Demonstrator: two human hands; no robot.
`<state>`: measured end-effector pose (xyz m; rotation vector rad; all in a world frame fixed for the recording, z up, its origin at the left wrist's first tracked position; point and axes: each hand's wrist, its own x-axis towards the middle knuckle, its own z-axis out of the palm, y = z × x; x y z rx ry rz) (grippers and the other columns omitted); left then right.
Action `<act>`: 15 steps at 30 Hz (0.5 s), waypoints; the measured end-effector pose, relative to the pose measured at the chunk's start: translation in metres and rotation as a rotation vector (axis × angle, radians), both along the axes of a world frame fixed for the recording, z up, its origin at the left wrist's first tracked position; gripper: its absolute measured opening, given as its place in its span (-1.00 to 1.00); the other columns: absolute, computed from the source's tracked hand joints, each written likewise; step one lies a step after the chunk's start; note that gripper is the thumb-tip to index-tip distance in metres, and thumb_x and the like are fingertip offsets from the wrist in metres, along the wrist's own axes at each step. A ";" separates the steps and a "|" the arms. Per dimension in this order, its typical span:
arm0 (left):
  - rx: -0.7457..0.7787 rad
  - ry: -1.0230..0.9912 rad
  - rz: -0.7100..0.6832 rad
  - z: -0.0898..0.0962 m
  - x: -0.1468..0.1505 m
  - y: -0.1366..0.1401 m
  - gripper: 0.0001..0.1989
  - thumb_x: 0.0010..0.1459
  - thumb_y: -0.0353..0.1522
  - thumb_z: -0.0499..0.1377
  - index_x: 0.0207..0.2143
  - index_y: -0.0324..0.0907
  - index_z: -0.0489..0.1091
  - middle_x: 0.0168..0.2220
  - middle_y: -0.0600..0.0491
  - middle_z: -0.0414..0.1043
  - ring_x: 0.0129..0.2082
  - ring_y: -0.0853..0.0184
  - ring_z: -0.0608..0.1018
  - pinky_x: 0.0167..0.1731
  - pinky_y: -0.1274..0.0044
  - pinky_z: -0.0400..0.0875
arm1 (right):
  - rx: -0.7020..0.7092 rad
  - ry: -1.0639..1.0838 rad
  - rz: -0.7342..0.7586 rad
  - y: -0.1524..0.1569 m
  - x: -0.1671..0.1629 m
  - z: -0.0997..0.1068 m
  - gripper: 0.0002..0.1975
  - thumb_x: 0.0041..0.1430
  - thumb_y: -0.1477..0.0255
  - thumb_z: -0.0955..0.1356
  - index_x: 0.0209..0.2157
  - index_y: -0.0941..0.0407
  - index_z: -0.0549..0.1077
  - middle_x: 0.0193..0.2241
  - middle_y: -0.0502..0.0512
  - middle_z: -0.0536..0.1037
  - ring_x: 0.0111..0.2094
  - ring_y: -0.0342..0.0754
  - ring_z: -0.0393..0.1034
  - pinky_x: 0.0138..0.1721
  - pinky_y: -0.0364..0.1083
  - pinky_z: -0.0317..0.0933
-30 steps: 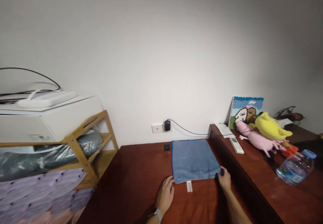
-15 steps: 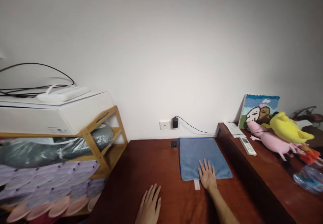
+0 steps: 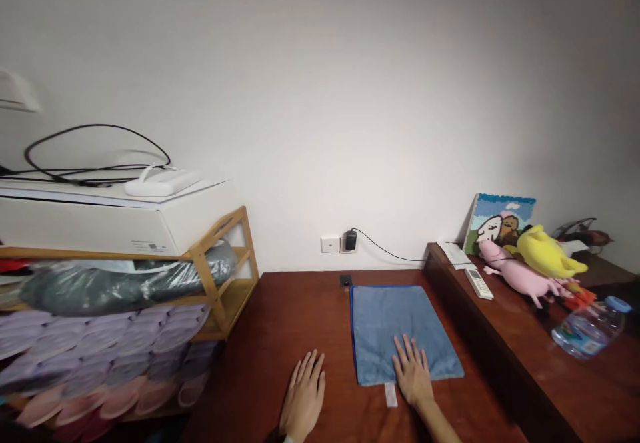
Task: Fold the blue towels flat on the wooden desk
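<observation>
A blue cloth (image 3: 400, 316) with a darker blue edge lies flat on the reddish-brown table (image 3: 300, 310), folded into a rough square. From its near edge sticks out a small white tag (image 3: 391, 395). My right hand (image 3: 414, 373) rests palm down on the near right part of the cloth, fingers stretched and a little apart. To the left of the cloth, my left hand (image 3: 304, 393) is on the bare tabletop, also palm down with its fingers extended. It holds nothing.
Along the right runs a raised ledge with a remote control (image 3: 479, 284), plush toys (image 3: 547, 253) and a plastic bottle (image 3: 585, 333). A wooden rack (image 3: 215, 283) with slippers and a white box (image 3: 100, 223) stands at left. A black plug (image 3: 351, 239) sits in the wall socket.
The cloth has slid toward me, away from the table's back edge, with my right hand on it. My view has turned slightly left, and my left hand appears a little higher in it.
</observation>
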<state>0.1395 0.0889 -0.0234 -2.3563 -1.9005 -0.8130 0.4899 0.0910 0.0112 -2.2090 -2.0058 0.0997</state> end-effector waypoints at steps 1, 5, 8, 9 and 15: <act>-0.003 -0.005 -0.003 0.000 0.000 0.001 -0.47 0.45 -0.26 -0.05 0.33 -0.12 0.44 0.39 -0.04 0.35 0.40 0.14 0.41 0.41 0.15 0.30 | 0.003 0.000 -0.009 -0.014 0.001 -0.002 -0.38 0.48 0.12 0.11 0.49 -0.13 0.18 0.51 -0.04 0.00 0.53 0.15 -0.11 0.50 0.26 -0.16; 0.003 -0.059 -0.022 0.004 0.001 0.005 -0.46 0.45 -0.23 -0.08 0.27 -0.17 0.50 0.35 -0.09 0.41 0.37 0.09 0.45 0.39 0.11 0.33 | 0.032 -0.001 -0.092 -0.068 0.008 -0.009 -0.36 0.44 0.10 0.13 0.47 -0.11 0.25 0.49 -0.01 0.07 0.52 0.18 -0.10 0.48 0.29 -0.12; 0.033 -0.166 -0.008 0.013 0.003 0.010 -0.48 0.41 -0.24 -0.07 0.12 -0.20 0.60 0.25 -0.13 0.52 0.29 0.07 0.53 0.35 0.12 0.39 | 0.036 -0.013 -0.207 -0.102 0.003 -0.015 -0.35 0.40 0.11 0.14 0.45 -0.11 0.29 0.48 0.00 0.10 0.51 0.20 -0.05 0.47 0.31 -0.09; 0.046 -0.210 -0.003 0.018 0.003 0.011 -0.49 0.41 -0.24 -0.08 0.07 -0.20 0.62 0.20 -0.14 0.56 0.25 0.07 0.56 0.32 0.14 0.42 | 0.038 -0.021 -0.244 -0.110 -0.001 -0.016 -0.34 0.39 0.12 0.14 0.44 -0.11 0.30 0.48 0.01 0.11 0.50 0.21 -0.03 0.46 0.32 -0.08; 0.063 -0.317 -0.038 0.030 -0.019 -0.017 -0.53 0.35 -0.22 -0.06 -0.04 -0.14 0.63 0.09 -0.07 0.64 0.13 0.15 0.65 0.21 0.27 0.54 | 0.062 0.230 -0.277 -0.144 0.005 -0.004 -0.30 0.36 0.10 0.03 0.31 -0.04 0.49 0.36 0.12 0.39 0.38 0.23 0.28 0.38 0.27 0.14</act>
